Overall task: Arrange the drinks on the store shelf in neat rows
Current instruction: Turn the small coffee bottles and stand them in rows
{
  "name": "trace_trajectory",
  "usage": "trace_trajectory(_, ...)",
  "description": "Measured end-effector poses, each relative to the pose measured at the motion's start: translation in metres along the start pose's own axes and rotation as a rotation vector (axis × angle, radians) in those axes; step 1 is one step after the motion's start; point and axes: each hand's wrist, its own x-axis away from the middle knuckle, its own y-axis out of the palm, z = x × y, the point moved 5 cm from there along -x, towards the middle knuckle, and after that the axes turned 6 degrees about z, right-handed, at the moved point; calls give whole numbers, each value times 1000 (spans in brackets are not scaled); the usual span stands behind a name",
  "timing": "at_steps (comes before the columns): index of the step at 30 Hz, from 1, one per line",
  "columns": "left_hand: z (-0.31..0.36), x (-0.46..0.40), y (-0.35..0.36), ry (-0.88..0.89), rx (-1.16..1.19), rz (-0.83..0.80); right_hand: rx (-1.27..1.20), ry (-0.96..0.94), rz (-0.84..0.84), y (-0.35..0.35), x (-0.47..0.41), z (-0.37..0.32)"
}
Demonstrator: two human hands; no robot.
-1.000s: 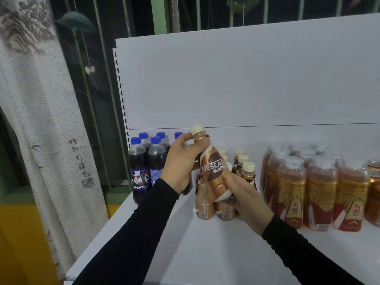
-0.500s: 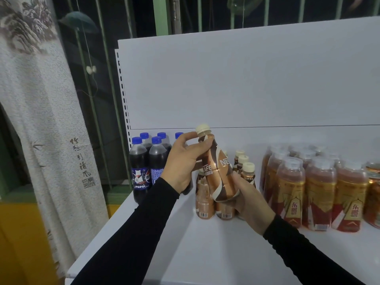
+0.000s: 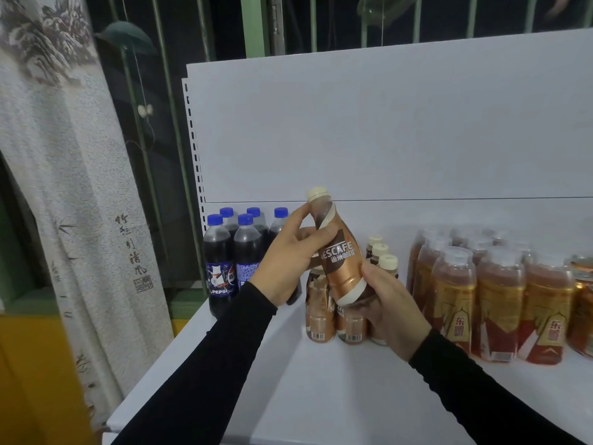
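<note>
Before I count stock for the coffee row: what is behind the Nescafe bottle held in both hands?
Behind the raised Nescafe bottle stand more Nescafe bottles on the shelf; three cream caps run backward. Bottle, left hand and right hand cover the rest, so no full count.

Held Nescafé bottle [image 3: 338, 252]: copper-brown, cream swirl, cream cap. Left, Pepsi bottles [image 3: 236, 252]: dark cola, blue caps. Right, tea bottles [image 3: 491, 300]: amber, gold-red labels. Shelf [image 3: 321, 396] white. Sleeves [image 3: 208, 364] black.
</note>
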Motion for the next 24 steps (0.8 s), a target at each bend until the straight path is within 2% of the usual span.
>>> trace_trajectory(5, -4, 1, 0, -15, -26, -26, 44, 1, -7, 1, -2, 0)
trace_trajectory(8, -4, -3, -3, -14, -6, 19, 89, -42, -37, 6, -1, -4)
trace_trajectory(16, -2, -19, -12, -151, 169, 149, 384, -306, -95, 12, 5, -30)
trace_trajectory(19, 0, -21, -8, -197, 194, 154, 535, -435, -30, 14, 1, -41)
trace_trajectory(24, 3, -19, -4, -320, 273, 139, 501, -540, 53, 21, -1, -60)
